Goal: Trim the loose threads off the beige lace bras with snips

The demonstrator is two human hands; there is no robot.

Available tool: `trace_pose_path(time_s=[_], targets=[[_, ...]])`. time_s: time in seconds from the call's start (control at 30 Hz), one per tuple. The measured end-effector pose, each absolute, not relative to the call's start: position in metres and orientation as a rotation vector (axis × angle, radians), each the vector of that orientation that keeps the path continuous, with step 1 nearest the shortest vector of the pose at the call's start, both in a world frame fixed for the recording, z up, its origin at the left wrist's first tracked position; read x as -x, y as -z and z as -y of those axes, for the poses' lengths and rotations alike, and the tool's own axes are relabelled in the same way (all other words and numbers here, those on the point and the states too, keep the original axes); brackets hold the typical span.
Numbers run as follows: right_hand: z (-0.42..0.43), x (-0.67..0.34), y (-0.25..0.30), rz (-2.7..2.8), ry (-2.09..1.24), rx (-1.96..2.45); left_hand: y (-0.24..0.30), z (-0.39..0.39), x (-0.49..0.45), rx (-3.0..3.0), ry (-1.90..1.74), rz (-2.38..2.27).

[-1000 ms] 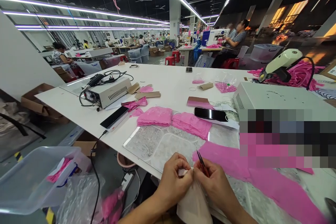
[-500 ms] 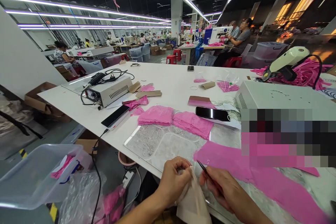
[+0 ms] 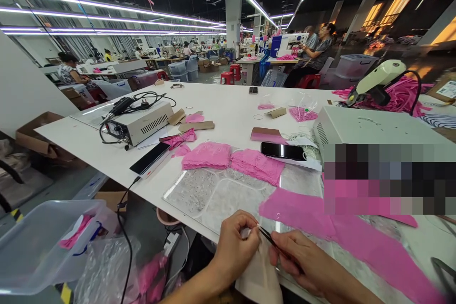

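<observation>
My left hand (image 3: 237,243) pinches the top edge of a beige fabric piece (image 3: 260,275) that hangs over the near table edge. My right hand (image 3: 301,261) grips thin dark tweezers (image 3: 270,240), their tip touching the fabric right at my left fingertips. Both hands sit close together at the front of the white table (image 3: 228,109). Just beyond them lies a clear plate over white lace (image 3: 213,194) and a long pink fabric strip (image 3: 320,221).
Two stacks of pink lace (image 3: 208,156) and a black phone (image 3: 282,151) lie past the plate. A grey power unit with cables (image 3: 142,123) stands left, a white box machine (image 3: 370,133) right. A clear plastic bin (image 3: 39,242) sits low left. People work at far tables.
My right hand has drawn back to the right and laid the tweezers flatter, their tip now pointing left at the fabric edge. The left hand keeps its pinch. The camera has tilted slightly.
</observation>
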State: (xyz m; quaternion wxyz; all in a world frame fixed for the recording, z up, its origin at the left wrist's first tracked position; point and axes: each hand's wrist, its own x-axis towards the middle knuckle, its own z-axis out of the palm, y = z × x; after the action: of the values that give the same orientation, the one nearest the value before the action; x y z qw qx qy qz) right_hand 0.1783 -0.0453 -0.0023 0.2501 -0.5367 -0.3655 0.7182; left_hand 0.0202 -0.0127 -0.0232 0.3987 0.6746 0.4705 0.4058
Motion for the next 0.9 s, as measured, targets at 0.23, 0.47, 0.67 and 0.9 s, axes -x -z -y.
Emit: trace_pose_path(time_s=[0.23,0.47,0.67,0.9], targets=[[0.0454,-0.1763,0.0008,0.934,-1.959,1.466,0.0265,0.0158,-0.0209,-1.868,-1.126,-1.159],[0.0436,-0.1761,-0.002,0.907,-1.976,1.443,0.0296,0.015,-0.0217,-1.926,-1.173,-1.139],[0.0425,-0.1734,0.0055,0.85,-1.953,1.398,0.0274,0.014,-0.0214,-1.945,-1.195,-1.132],[0.0407,-0.1759,0.0037,0.866,-1.977,1.389,0.0282,0.0148,-0.0213,-1.932,-1.208,-1.104]])
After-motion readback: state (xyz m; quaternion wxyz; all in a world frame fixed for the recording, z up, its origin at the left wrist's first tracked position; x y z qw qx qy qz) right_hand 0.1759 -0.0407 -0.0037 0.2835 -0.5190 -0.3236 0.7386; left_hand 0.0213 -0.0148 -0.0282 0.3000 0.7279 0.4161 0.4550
